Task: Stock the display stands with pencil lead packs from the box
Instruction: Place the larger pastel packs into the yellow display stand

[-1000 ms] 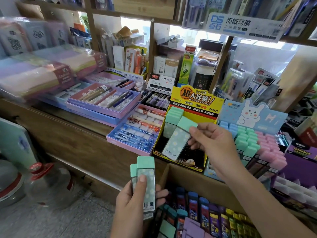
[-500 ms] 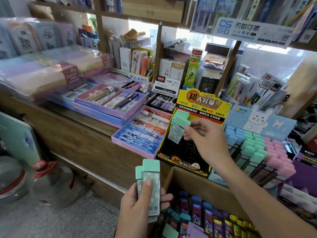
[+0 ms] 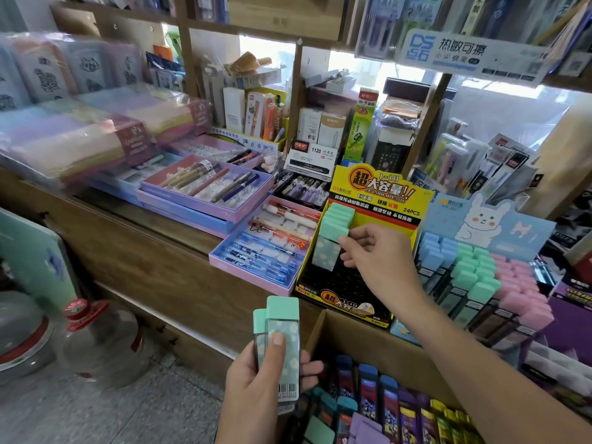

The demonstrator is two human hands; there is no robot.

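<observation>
Hands work apart, each holding stock. From the lower right corner the arm stretches forward and up, and the right hand (image 3: pixel 381 254) pinches a mint-capped lead pack (image 3: pixel 326 256) between thumb and curled fingers. The pack is tilted, with its lower end at the black slotted tier of the yellow display stand (image 3: pixel 378 193), just in front of the row of mint packs (image 3: pixel 339 214) standing at the stand's back left. Whether it is seated in a slot cannot be told. Lower and nearer the body, the left hand (image 3: pixel 259 389) grips two more mint packs (image 3: pixel 283 341) upright, thumb pressed flat on the front one, above its barcode.

Behind and to the left of both hands runs the wooden counter (image 3: pixel 144 251) that bears the stands. Under the right forearm, just right of the left hand, the cardboard box (image 3: pixel 362 334) holds upright packs with blue, purple and yellow caps; the forearm crosses over its far wall. Right of the right hand, just beside the yellow stand, the rabbit-topped stand (image 3: pixel 480 219) is filled with blue, mint and pink packs. A pen tray (image 3: pixel 243 270) lies left of the right hand. A water bottle (image 3: pixel 102 341) stands on the floor left of the left hand.
</observation>
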